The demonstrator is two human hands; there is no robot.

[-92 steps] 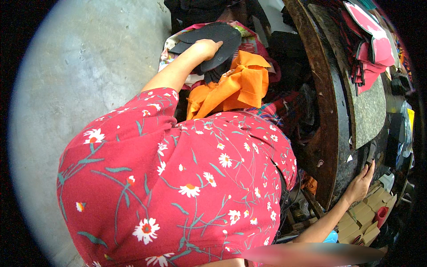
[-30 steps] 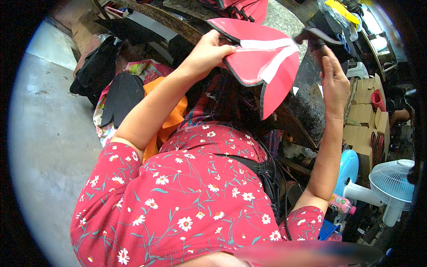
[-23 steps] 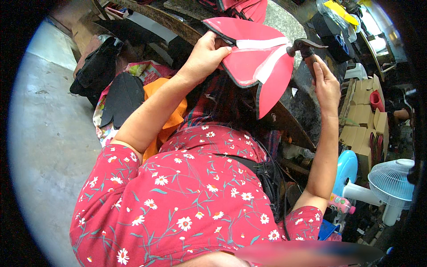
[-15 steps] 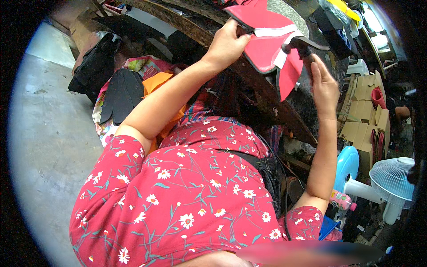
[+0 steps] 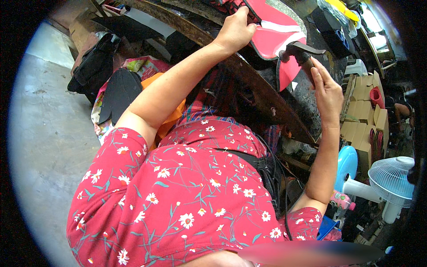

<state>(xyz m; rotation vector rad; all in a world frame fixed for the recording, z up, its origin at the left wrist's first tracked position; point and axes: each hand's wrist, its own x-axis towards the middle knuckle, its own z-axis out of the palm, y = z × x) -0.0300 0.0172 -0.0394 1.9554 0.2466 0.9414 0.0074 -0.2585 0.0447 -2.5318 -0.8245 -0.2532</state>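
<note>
My right hand (image 5: 328, 95) is wrapped round the wooden handle of a hammer (image 5: 307, 62). The dark hammer head rests over or just above a white strip on a red, dark-edged piece that looks like a shoe upper (image 5: 273, 38). White strips cross this piece, and a pointed red part hangs near the bench edge. My left hand (image 5: 238, 31) is closed on the red piece's left edge; its fingertips are partly hidden. Beneath the red piece lies a pale grey slab (image 5: 293, 12).
The dark wooden bench (image 5: 271, 104) has its edge close to my body. Black sole-shaped pieces (image 5: 118, 93) and orange material lie at left. At right are open cardboard boxes (image 5: 362, 102), a white fan (image 5: 392, 182), a blue fan (image 5: 347, 167) and a pink bottle (image 5: 341, 200).
My left hand has moved slightly to the right along the red piece, which has shifted a little up and right. The hammer has dropped slightly lower, still in my right hand.
</note>
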